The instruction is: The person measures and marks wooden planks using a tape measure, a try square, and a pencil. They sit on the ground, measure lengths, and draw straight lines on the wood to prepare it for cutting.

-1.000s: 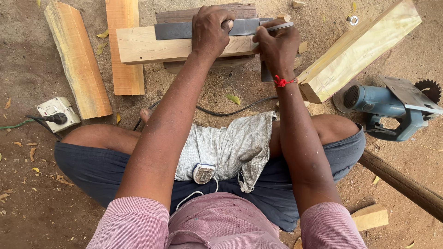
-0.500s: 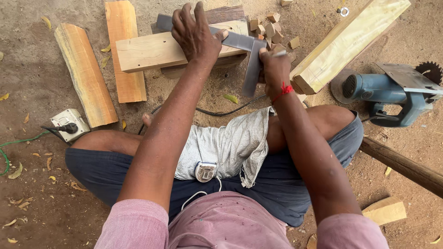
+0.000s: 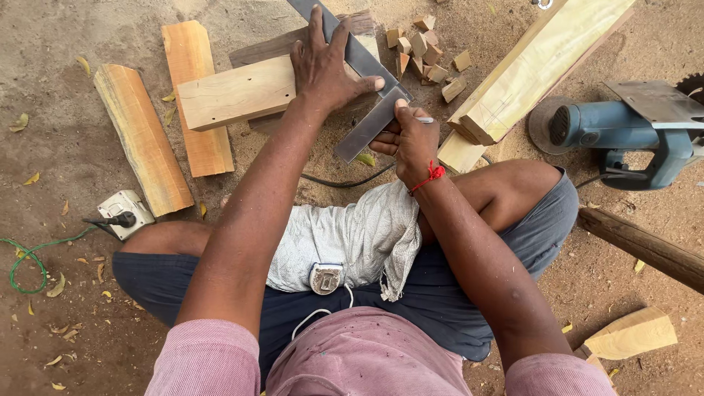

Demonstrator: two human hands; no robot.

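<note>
My left hand (image 3: 323, 67) lies flat with fingers spread on a metal carpenter's square (image 3: 367, 70), pressing it onto a pale wooden block (image 3: 235, 92). One arm of the square runs up and away, the other comes down toward me off the block's end. My right hand (image 3: 412, 139), with a red thread at the wrist, holds a thin pencil-like marker (image 3: 424, 119) against the square's lower arm. I am sitting on the ground with the block in front of my knees.
Two wooden slabs (image 3: 139, 136) lie on the left, a long pale beam (image 3: 543, 62) at upper right, several small offcuts (image 3: 425, 48) behind the block. A blue circular saw (image 3: 623, 128) sits at right, a socket box (image 3: 125, 213) at left, a cloth (image 3: 352, 235) on my lap.
The square has turned from lying flat along the block to a corner position. My left hand spread flat on it; my right hand came down toward me with the marker.
</note>
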